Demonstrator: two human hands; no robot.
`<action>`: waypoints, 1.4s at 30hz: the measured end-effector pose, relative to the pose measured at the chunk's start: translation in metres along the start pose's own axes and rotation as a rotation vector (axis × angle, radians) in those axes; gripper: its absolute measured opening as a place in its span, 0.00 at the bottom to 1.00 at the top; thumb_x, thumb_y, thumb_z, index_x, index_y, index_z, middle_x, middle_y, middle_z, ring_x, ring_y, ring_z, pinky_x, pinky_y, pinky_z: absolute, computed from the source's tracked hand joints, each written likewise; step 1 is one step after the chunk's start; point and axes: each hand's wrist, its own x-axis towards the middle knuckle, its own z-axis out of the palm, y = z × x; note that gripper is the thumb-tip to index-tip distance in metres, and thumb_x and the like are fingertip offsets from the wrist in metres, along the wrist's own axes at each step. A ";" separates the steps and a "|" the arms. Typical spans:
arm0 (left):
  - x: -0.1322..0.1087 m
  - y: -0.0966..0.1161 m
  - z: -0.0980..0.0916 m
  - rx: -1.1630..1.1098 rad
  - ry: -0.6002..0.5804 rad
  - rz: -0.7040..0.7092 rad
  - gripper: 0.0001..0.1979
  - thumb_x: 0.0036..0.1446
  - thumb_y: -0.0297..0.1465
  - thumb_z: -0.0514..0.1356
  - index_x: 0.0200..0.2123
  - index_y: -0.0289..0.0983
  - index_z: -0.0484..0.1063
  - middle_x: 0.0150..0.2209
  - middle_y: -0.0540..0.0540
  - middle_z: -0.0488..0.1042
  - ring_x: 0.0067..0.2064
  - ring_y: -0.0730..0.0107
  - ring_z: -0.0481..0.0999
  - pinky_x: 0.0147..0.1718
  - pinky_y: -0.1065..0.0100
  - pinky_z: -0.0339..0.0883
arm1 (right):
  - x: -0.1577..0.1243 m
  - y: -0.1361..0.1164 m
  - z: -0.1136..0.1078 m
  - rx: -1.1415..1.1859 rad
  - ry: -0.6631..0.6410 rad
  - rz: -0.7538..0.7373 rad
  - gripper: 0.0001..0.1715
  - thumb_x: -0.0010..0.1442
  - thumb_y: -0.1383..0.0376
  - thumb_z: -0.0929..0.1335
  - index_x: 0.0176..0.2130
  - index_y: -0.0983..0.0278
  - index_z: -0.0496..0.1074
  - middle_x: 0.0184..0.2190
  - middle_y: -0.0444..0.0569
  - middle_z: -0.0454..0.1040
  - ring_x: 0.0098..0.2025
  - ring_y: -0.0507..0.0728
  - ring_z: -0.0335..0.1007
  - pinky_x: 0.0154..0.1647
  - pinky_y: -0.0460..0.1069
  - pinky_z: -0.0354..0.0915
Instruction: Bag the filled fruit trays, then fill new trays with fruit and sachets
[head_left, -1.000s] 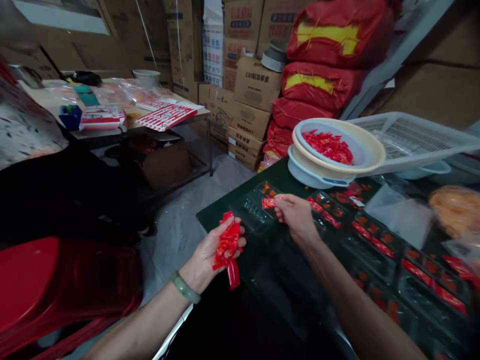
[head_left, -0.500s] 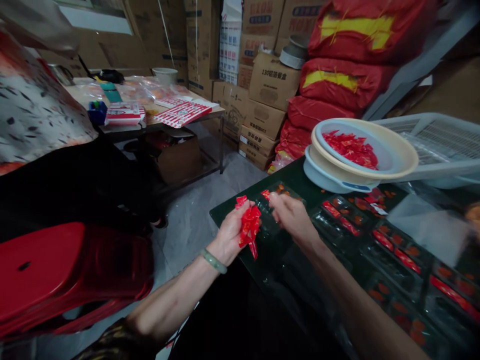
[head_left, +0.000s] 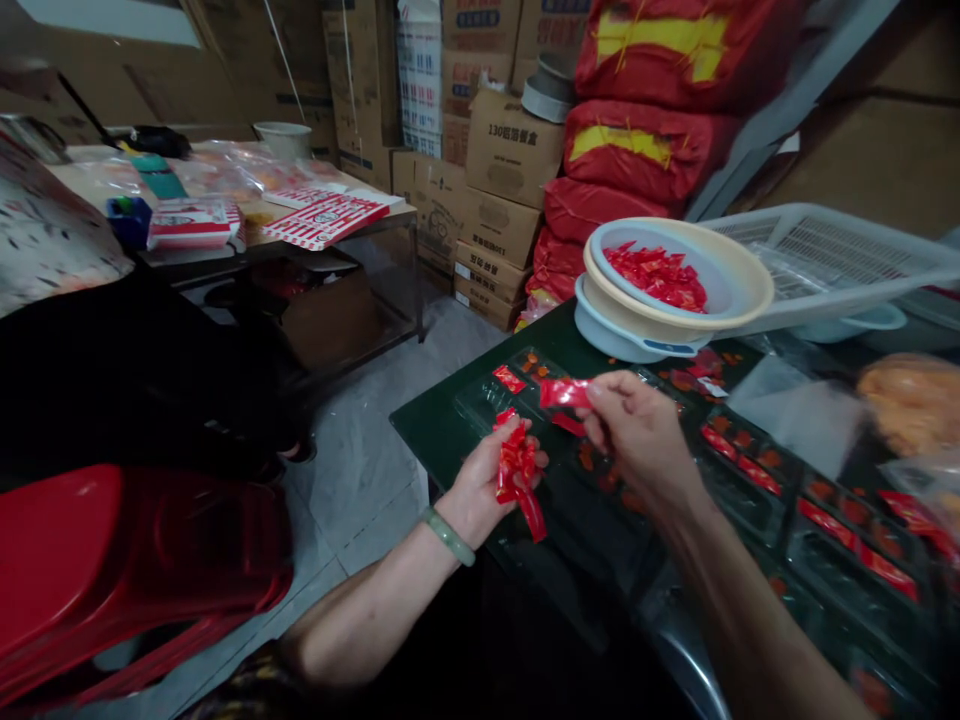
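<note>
My left hand (head_left: 487, 468) is curled around a bunch of small red packets (head_left: 516, 462), their ends poking out past the fingers. Between thumb and fingertips, my right hand (head_left: 637, 425) pinches one red packet (head_left: 564, 392), held up just above the bunch. Beyond my hands, a clear plastic tray (head_left: 480, 405) lies on the dark green table (head_left: 431, 415), with another red packet (head_left: 509, 378) and small orange-brown pieces in it. To the right stand more clear trays (head_left: 750, 505) with red packets and orange-brown pieces in their compartments.
Stacked basins (head_left: 750, 290) hold many red packets at the table's back, beside a white plastic crate (head_left: 832, 230). A red stool (head_left: 60, 560) is at left, near a person in dark trousers (head_left: 142, 370). Cartons (head_left: 510, 150) and red sacks (head_left: 637, 150) are piled behind.
My right hand has drawn back from the far tray toward me and now holds a packet up; one packet lies in that tray. My left hand still grips its bunch. The view has shifted right.
</note>
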 end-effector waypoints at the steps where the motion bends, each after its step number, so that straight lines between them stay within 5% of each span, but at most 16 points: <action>1: -0.002 0.003 -0.001 -0.028 -0.014 0.008 0.11 0.62 0.31 0.47 0.30 0.34 0.65 0.21 0.48 0.65 0.18 0.74 0.68 0.11 0.78 0.54 | 0.008 0.004 -0.006 -0.069 -0.004 -0.043 0.11 0.53 0.57 0.66 0.28 0.62 0.62 0.15 0.39 0.65 0.13 0.47 0.56 0.14 0.42 0.52; 4: -0.009 0.015 -0.007 -0.094 -0.032 0.048 0.12 0.62 0.32 0.47 0.30 0.34 0.65 0.22 0.49 0.63 0.19 0.76 0.66 0.12 0.79 0.55 | 0.036 0.027 -0.019 -0.472 -0.089 -0.294 0.08 0.58 0.62 0.63 0.29 0.63 0.63 0.19 0.44 0.70 0.21 0.51 0.65 0.24 0.45 0.60; 7: -0.011 0.026 -0.012 -0.099 -0.017 0.088 0.12 0.62 0.32 0.47 0.30 0.34 0.65 0.23 0.49 0.63 0.19 0.77 0.66 0.12 0.78 0.55 | 0.058 0.055 -0.022 -0.984 -0.345 -0.607 0.10 0.59 0.71 0.59 0.32 0.64 0.68 0.32 0.51 0.73 0.34 0.54 0.68 0.34 0.46 0.61; 10: -0.008 0.033 -0.011 -0.084 0.003 0.135 0.12 0.62 0.32 0.47 0.30 0.34 0.65 0.23 0.49 0.63 0.20 0.77 0.66 0.12 0.79 0.54 | 0.066 0.064 -0.021 -1.282 -0.581 -0.721 0.16 0.58 0.76 0.58 0.36 0.65 0.70 0.41 0.54 0.74 0.41 0.56 0.67 0.39 0.49 0.60; 12: -0.005 0.035 -0.007 -0.084 0.004 0.164 0.13 0.63 0.32 0.47 0.29 0.34 0.65 0.22 0.49 0.63 0.19 0.77 0.66 0.12 0.78 0.55 | 0.058 0.057 -0.020 -1.314 -0.543 -0.734 0.16 0.59 0.75 0.58 0.40 0.64 0.71 0.45 0.54 0.73 0.44 0.58 0.66 0.42 0.52 0.59; 16: 0.001 0.028 0.009 -0.100 -0.031 0.193 0.15 0.63 0.33 0.45 0.27 0.34 0.64 0.20 0.50 0.62 0.19 0.77 0.65 0.12 0.78 0.54 | 0.005 0.029 -0.012 -0.912 -0.195 -0.514 0.13 0.62 0.64 0.60 0.44 0.64 0.68 0.42 0.53 0.74 0.39 0.56 0.70 0.37 0.49 0.62; 19: 0.004 0.013 0.022 -0.092 -0.048 0.175 0.17 0.63 0.32 0.45 0.24 0.34 0.63 0.18 0.51 0.61 0.18 0.79 0.64 0.14 0.79 0.55 | -0.045 0.020 0.000 -0.695 -0.178 -0.300 0.21 0.54 0.54 0.67 0.44 0.63 0.65 0.33 0.49 0.74 0.28 0.54 0.69 0.27 0.47 0.62; 24: 0.000 -0.015 0.030 -0.109 -0.098 0.068 0.18 0.64 0.34 0.45 0.24 0.34 0.64 0.19 0.51 0.60 0.19 0.80 0.63 0.15 0.80 0.54 | -0.097 0.030 0.011 -0.633 -0.023 -0.371 0.07 0.60 0.63 0.62 0.37 0.63 0.67 0.29 0.48 0.74 0.29 0.53 0.69 0.31 0.47 0.63; 27: -0.004 -0.018 0.024 -0.158 -0.078 0.030 0.19 0.64 0.35 0.44 0.25 0.34 0.65 0.20 0.51 0.61 0.21 0.80 0.65 0.15 0.81 0.56 | -0.114 0.032 0.000 -0.530 0.014 -0.418 0.09 0.61 0.66 0.61 0.35 0.63 0.70 0.28 0.48 0.73 0.30 0.52 0.69 0.33 0.46 0.64; 30: -0.008 -0.009 0.015 -0.172 -0.071 0.056 0.18 0.64 0.34 0.45 0.26 0.34 0.66 0.21 0.51 0.62 0.22 0.78 0.66 0.16 0.80 0.58 | -0.120 0.034 -0.027 -0.438 0.094 -0.307 0.12 0.60 0.65 0.62 0.31 0.64 0.73 0.29 0.48 0.73 0.32 0.53 0.69 0.33 0.47 0.64; 35: -0.012 0.007 0.004 -0.150 -0.038 0.142 0.18 0.64 0.35 0.45 0.27 0.34 0.65 0.20 0.51 0.63 0.22 0.77 0.66 0.15 0.79 0.57 | -0.094 0.050 -0.062 -0.347 0.322 0.123 0.12 0.51 0.59 0.67 0.32 0.65 0.71 0.20 0.44 0.71 0.22 0.53 0.67 0.24 0.47 0.61; 38: -0.011 0.006 0.001 -0.147 -0.006 0.160 0.17 0.64 0.35 0.45 0.26 0.35 0.65 0.21 0.50 0.64 0.22 0.77 0.66 0.15 0.79 0.57 | -0.074 0.059 -0.045 -0.468 0.355 0.197 0.10 0.52 0.60 0.66 0.34 0.64 0.66 0.18 0.42 0.70 0.21 0.53 0.67 0.24 0.46 0.60; 42: -0.008 0.002 -0.003 -0.151 -0.032 0.135 0.17 0.63 0.34 0.46 0.26 0.35 0.66 0.21 0.50 0.65 0.21 0.77 0.67 0.15 0.79 0.59 | -0.063 0.057 -0.007 -1.072 0.193 0.199 0.07 0.58 0.63 0.62 0.34 0.63 0.67 0.24 0.47 0.73 0.29 0.56 0.70 0.27 0.47 0.57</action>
